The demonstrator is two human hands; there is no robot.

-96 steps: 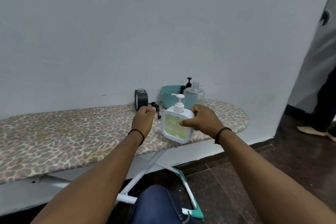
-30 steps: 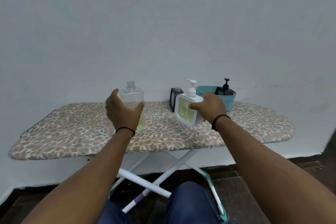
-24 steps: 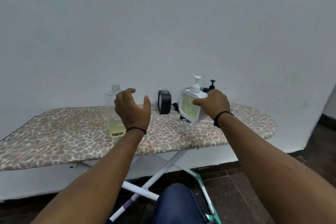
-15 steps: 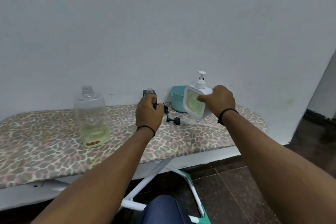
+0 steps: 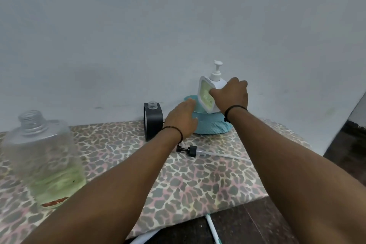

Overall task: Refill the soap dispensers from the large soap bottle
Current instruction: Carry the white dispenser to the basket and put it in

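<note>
Gripping the white dispenser [image 5: 207,93] by its upper corner, the right hand [image 5: 230,95] is curled round the body, which is held tilted over the teal basket [image 5: 213,125]. A square white casing with rounded corners is shown, with a translucent front window through which pale green soap is seen, and a white pump head is fitted on top. The left hand [image 5: 181,118] is extended with straight fingers that reach the near rim of the basket; nothing is held in it. A black dispenser [image 5: 153,121] with an uncapped clear neck is stood upright just left of the left hand, near the wall. A black pump head [image 5: 188,150] with a clear dip tube is laid flat on the leopard-print ironing board [image 5: 198,184], in front of the basket. The large soap bottle [image 5: 42,160] is stood uncapped at the left edge of the view; it is clear, with pale green liquid in its lower part.
</note>
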